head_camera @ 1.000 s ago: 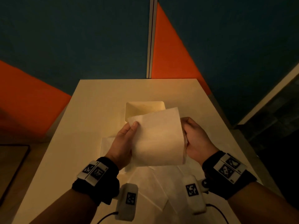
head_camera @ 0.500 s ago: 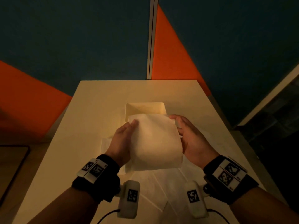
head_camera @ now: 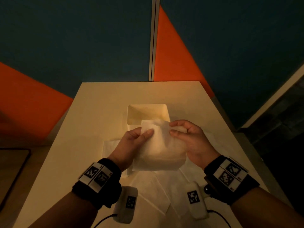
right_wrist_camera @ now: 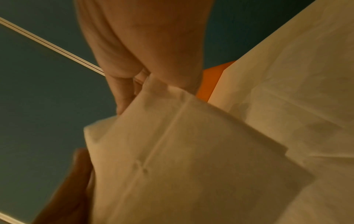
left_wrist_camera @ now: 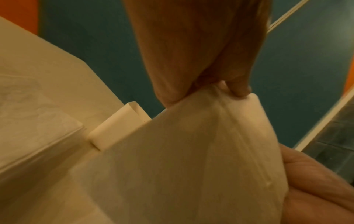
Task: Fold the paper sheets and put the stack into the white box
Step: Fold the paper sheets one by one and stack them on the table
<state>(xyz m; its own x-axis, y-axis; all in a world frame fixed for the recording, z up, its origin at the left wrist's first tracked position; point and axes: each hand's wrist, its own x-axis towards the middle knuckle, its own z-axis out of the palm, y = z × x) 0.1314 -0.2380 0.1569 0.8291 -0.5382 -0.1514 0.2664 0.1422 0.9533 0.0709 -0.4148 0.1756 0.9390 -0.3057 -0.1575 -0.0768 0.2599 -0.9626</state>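
Observation:
A thin white paper sheet (head_camera: 158,145) is held bent over above the table, just in front of the open white box (head_camera: 148,111). My left hand (head_camera: 139,134) pinches the sheet's far left corner between thumb and fingers. My right hand (head_camera: 177,129) pinches the far right corner the same way. In the left wrist view the left hand (left_wrist_camera: 206,92) grips the paper sheet (left_wrist_camera: 191,166), with the white box (left_wrist_camera: 116,130) behind it. In the right wrist view the right hand (right_wrist_camera: 153,84) pinches the creased paper sheet (right_wrist_camera: 172,151).
More paper sheets (head_camera: 156,191) lie flat on the cream table (head_camera: 98,104) under my hands, some reaching left (head_camera: 110,147) of them. The table's edges drop off left and right; a blue and orange wall (head_camera: 82,38) stands behind it.
The sheet's upper edge has come down and forward, bending the paper over. My right hand moved from the sheet's right side to its far corner, and both hands drew closer.

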